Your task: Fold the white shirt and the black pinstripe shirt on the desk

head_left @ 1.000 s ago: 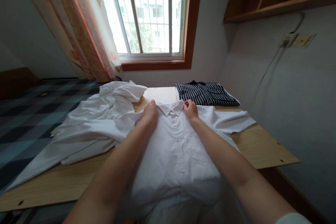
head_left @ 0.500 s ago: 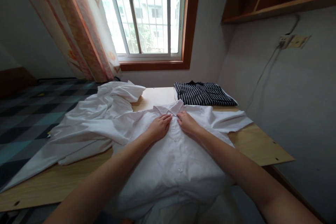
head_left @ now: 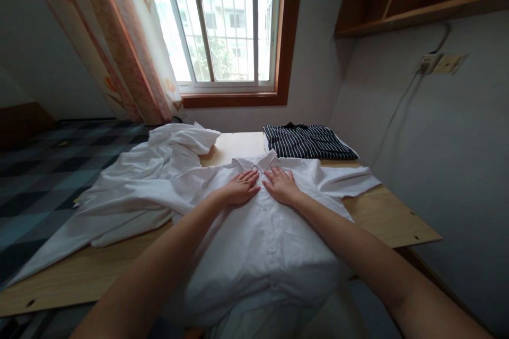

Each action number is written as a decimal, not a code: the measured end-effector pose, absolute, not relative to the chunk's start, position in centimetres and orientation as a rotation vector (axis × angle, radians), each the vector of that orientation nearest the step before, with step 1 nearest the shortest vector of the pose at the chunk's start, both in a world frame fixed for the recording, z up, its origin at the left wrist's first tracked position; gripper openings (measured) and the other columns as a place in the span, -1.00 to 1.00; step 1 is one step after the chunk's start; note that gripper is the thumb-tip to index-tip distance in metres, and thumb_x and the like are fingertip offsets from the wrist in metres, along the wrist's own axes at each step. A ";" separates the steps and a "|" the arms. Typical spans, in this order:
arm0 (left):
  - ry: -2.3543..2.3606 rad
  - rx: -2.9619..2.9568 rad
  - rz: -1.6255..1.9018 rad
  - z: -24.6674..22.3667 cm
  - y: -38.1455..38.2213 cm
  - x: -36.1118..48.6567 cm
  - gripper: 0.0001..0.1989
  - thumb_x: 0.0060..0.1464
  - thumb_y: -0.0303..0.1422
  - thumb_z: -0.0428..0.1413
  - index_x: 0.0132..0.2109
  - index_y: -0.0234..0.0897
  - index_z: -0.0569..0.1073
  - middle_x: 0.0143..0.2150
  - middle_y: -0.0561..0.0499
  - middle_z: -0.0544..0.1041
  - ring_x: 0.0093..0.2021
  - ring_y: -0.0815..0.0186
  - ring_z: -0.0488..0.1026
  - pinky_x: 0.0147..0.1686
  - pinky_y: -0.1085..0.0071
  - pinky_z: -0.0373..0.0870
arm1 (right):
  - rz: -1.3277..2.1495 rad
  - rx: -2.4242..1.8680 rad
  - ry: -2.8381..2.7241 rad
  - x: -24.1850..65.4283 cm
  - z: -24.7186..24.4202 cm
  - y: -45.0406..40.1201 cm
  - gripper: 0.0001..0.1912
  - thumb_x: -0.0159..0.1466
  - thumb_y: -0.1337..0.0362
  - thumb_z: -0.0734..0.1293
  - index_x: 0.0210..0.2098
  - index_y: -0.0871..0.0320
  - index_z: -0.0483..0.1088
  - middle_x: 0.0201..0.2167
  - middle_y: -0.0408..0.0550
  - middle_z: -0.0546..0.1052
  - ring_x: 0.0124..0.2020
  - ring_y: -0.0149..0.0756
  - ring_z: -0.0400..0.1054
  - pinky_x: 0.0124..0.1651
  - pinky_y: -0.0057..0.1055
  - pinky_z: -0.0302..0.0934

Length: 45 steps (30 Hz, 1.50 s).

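A white button-up shirt (head_left: 274,233) lies front up in front of me, its collar pointing away and its lower hem hanging over the near side of the board. My left hand (head_left: 240,187) rests flat on the chest just below the collar, left of the button line, fingers extended. On the other side of the buttons, my right hand (head_left: 280,184) is also laid flat with its fingers spread. Neither hand grips the cloth. The shirt's right-hand sleeve (head_left: 348,180) stretches out across the board.
Crumpled white cloth (head_left: 159,169) covers the left side, partly over a dark checked bedspread (head_left: 35,180). A folded black-and-white striped garment (head_left: 310,142) sits at the back of the wooden board (head_left: 392,214). Beyond are a window (head_left: 226,26) and curtain (head_left: 123,37).
Both hands have gone from pinched fingers at the placket near the collar to lying flat and spread on the chest. The shirt front looks a little smoother.
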<state>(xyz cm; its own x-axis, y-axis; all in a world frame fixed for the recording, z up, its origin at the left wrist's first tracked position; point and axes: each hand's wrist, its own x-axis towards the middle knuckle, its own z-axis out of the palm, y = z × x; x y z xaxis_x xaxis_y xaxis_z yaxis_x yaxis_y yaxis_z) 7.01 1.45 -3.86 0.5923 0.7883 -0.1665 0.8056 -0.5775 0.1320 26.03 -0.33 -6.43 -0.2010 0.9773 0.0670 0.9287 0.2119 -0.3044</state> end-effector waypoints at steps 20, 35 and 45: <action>1.652 2.584 0.164 -5.9 2.1 11.7 -0.39 0.32 -0.15 -0.26 0.39 -0.36 0.10 0.47 -0.18 -0.03 0.46 0.14 -0.11 0.38 0.11 -0.17 | 0.160 -1.713 -1.904 31.4 -5.2 2.7 -0.53 0.24 0.49 0.14 0.08 0.24 0.44 0.06 0.11 0.51 0.10 -0.19 0.33 0.18 -0.30 0.13; 1.632 2.541 0.122 -5.2 1.4 11.9 -0.35 0.32 -0.09 -0.27 0.41 -0.36 0.06 0.49 -0.19 -0.10 0.48 0.14 -0.19 0.39 0.12 -0.24 | -0.087 -1.984 -1.942 39.2 -3.6 5.3 -0.65 0.39 0.13 0.17 -0.30 0.19 0.50 -0.27 0.05 0.58 -0.23 -0.22 0.40 -0.21 -0.41 0.11; 1.665 2.546 0.184 -5.8 1.6 11.9 -0.34 0.32 -0.08 -0.27 0.41 -0.37 0.07 0.48 -0.18 -0.05 0.47 0.13 -0.15 0.39 0.12 -0.21 | -0.374 -2.159 -1.980 39.1 -2.9 4.7 -0.66 0.39 0.07 0.19 -0.17 0.15 0.48 -0.25 0.14 0.60 -0.24 -0.12 0.49 -0.26 -0.36 0.12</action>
